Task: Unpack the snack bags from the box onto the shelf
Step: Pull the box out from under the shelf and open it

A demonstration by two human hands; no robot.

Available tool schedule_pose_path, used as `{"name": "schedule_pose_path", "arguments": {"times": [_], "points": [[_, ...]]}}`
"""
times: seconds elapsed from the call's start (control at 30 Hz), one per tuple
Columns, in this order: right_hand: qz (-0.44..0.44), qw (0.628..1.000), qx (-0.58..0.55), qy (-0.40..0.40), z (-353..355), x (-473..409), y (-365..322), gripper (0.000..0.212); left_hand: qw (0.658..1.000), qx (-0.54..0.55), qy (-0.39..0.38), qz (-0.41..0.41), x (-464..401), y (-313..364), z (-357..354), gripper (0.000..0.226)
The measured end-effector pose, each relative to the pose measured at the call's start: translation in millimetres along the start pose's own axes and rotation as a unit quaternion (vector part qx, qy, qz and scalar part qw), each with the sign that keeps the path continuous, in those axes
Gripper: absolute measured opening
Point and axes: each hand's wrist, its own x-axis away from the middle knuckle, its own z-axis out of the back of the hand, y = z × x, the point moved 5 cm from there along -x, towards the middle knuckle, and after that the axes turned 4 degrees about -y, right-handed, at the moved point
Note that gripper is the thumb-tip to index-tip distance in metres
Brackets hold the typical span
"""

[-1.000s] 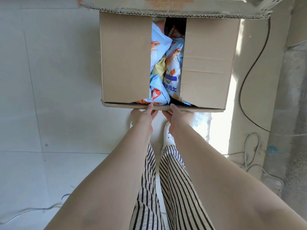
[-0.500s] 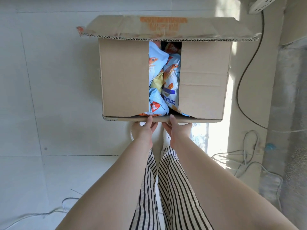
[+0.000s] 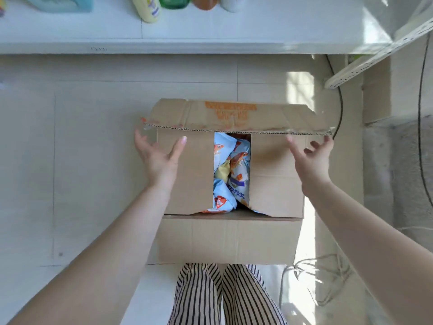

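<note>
**Box still packed, nothing shelved yet**

The cardboard box [image 3: 230,238] stands on the floor directly in front of the person's striped trouser legs [image 3: 225,294]. Its two inner flaps lie nearly closed over the top, with a narrow gap between them; the far outer flap stands up behind that gap. Through the gap show the snack bags [image 3: 232,170], pale blue with an orange shrimp print (a yellow one is tucked among them), packed inside the box.

The left hand [image 3: 159,156] hovers at the box's far left corner, fingers spread and straight, holding nothing. The right hand [image 3: 309,158] is at the far right corner, fingers loosely spread just below the raised flap's edge; whether they touch the cardboard I cannot tell.

The shelf [image 3: 187,44] lies beyond the box and carries a few bottles, but no snack bags that I can see. My judgement: unpacking has not begun. The inner flaps need folding back, then every bag remains to be moved.
</note>
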Motion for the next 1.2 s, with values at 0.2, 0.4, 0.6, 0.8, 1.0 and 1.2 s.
{"name": "schedule_pose_path", "arguments": {"times": [0.2, 0.4, 0.6, 0.8, 1.0, 1.2], "points": [[0.097, 0.994, -0.057, 0.004, -16, -66, -55, 0.099, 0.991, -0.087, -0.039, -0.098, -82, 34, -3, 0.084], [0.104, 0.993, -0.047, 0.001, -23, -110, -88, 0.093, 0.996, -0.048, -0.029, -0.067, -126, 73, -28, 0.036], [0.053, 0.997, -0.001, 0.049, -34, -153, -84, 0.086, 0.999, -0.017, -0.004, 0.037, -165, 78, -45, 0.06], [0.006, 0.991, 0.098, 0.093, -52, -181, -78, 0.104, 0.994, -0.029, 0.029, 0.099, -186, 59, -51, 0.073], [-0.002, 0.986, 0.139, 0.094, -63, -196, -53, 0.085, 0.993, -0.047, 0.036, 0.104, -194, 32, -53, 0.079], [0.009, 0.987, 0.135, 0.086, -60, -190, -46, 0.073, 0.99, -0.121, 0.011, 0.065, -199, 15, -53, 0.088]]}}
